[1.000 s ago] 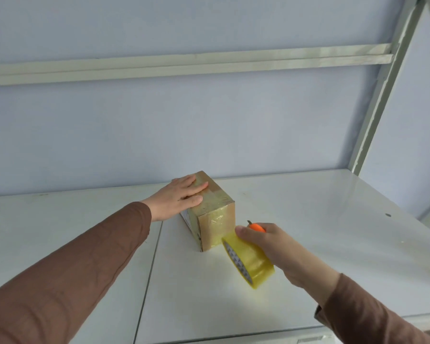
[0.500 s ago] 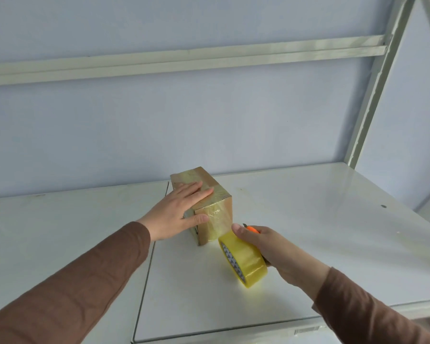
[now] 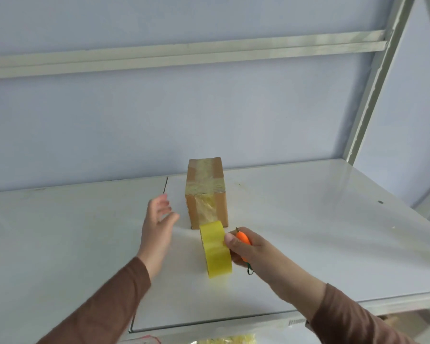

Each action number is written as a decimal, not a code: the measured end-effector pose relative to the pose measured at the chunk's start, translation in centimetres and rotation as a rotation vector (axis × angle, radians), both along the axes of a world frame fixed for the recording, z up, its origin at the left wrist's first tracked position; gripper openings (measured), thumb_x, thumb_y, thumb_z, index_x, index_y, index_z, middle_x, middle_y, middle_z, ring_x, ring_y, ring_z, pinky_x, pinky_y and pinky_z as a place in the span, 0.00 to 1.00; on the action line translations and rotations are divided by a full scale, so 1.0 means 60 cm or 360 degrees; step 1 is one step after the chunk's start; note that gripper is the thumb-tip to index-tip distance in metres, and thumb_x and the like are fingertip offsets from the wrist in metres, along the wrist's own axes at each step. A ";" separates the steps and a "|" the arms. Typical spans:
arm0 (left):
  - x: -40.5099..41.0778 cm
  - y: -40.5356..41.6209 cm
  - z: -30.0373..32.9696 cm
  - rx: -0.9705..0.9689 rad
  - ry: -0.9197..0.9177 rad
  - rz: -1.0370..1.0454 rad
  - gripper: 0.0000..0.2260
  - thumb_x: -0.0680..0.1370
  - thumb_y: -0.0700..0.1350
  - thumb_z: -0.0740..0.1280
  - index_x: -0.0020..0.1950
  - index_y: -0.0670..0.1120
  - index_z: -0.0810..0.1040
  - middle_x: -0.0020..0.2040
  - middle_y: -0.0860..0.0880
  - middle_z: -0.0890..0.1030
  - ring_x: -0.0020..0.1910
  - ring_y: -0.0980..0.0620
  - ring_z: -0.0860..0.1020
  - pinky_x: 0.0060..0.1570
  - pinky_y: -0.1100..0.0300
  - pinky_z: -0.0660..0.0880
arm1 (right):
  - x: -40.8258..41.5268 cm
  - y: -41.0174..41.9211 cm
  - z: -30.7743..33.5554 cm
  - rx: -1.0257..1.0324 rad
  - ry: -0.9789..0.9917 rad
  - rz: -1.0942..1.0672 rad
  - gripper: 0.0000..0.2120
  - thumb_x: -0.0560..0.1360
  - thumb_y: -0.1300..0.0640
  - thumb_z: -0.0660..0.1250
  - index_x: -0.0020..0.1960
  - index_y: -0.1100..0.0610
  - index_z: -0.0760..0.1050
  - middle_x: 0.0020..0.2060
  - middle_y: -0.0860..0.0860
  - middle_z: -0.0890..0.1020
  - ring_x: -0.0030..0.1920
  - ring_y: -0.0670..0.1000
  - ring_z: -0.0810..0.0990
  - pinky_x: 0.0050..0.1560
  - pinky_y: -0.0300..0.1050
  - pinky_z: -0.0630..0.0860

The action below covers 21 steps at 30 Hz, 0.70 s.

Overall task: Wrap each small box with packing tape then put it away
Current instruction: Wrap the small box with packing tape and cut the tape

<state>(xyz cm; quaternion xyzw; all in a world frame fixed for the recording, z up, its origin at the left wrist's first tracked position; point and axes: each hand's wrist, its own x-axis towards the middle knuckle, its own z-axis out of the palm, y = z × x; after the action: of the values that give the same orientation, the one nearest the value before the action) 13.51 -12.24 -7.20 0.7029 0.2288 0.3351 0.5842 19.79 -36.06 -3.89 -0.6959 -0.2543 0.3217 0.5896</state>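
Gripping a yellow roll of tape (image 3: 216, 249) and an orange cutter (image 3: 243, 240) together, the right hand (image 3: 248, 249) hovers near the shelf's (image 3: 320, 232) front edge. The left hand (image 3: 157, 227) hangs beside it, grip released, fingers loose, touching nothing. Farther back, the taped box (image 3: 206, 192) sits upright toward the shelf's rear edge, just behind the roll.

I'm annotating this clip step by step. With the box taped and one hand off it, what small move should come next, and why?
Probably the left hand, open beside the box and not touching it, closes on the box to carry it away. Tape bands already cross its top and front. The right hand is busy, gripping both the tape roll and the orange cutter.
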 end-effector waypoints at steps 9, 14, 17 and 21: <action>0.020 -0.091 0.033 -0.0800 0.0490 -0.0517 0.16 0.81 0.54 0.67 0.61 0.44 0.82 0.51 0.48 0.87 0.55 0.48 0.83 0.66 0.51 0.74 | 0.107 0.020 0.056 -0.0298 -0.0935 -0.0148 0.10 0.78 0.52 0.65 0.49 0.51 0.63 0.40 0.48 0.74 0.34 0.49 0.70 0.34 0.43 0.66; 0.013 -0.094 0.043 -0.0987 0.0507 -0.0602 0.18 0.81 0.48 0.66 0.67 0.40 0.81 0.57 0.42 0.85 0.50 0.48 0.81 0.50 0.56 0.77 | 0.126 0.049 0.077 -0.0480 -0.1790 0.0299 0.05 0.82 0.52 0.64 0.55 0.53 0.73 0.45 0.47 0.79 0.44 0.52 0.76 0.43 0.45 0.71; 0.011 -0.097 0.044 -0.0913 0.0511 -0.0636 0.16 0.81 0.49 0.66 0.64 0.43 0.83 0.59 0.44 0.85 0.53 0.49 0.82 0.51 0.58 0.78 | 0.134 0.059 0.071 -0.0664 -0.2009 0.0339 0.10 0.84 0.50 0.61 0.62 0.53 0.72 0.48 0.52 0.80 0.47 0.56 0.78 0.49 0.52 0.75; 0.012 -0.097 0.048 -0.0820 0.0523 -0.0646 0.15 0.78 0.50 0.70 0.61 0.45 0.85 0.55 0.47 0.87 0.50 0.53 0.85 0.48 0.61 0.78 | 0.138 0.063 0.064 -0.0561 -0.2000 0.0332 0.11 0.83 0.49 0.63 0.59 0.55 0.71 0.45 0.54 0.79 0.44 0.56 0.76 0.45 0.51 0.73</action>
<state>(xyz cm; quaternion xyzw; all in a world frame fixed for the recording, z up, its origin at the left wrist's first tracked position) 14.23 -18.03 -4.32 0.6083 0.2524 0.0264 0.7520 28.09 -32.27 -0.05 -0.8089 -0.5596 -0.0533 0.1721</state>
